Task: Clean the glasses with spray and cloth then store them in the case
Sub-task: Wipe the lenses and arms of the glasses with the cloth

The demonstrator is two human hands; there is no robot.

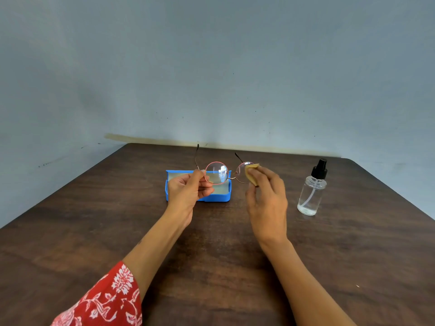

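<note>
Round pink-rimmed glasses (216, 172) hang in the air above the table, temples unfolded and pointing away from me. My left hand (188, 188) pinches the outer edge of the left lens rim. My right hand (266, 196) holds a small folded tan cloth (251, 172) pressed over the right lens, hiding part of it. Behind my left hand an open blue case (223, 196) lies on the table, its pale lining showing. A clear spray bottle (312, 191) with a black nozzle stands upright to the right, apart from both hands.
The dark wooden table (211, 255) reaches back to a pale blue-grey wall (211, 67). Its left and right edges slant toward the far corners. A red patterned sleeve (106, 302) covers my left upper forearm.
</note>
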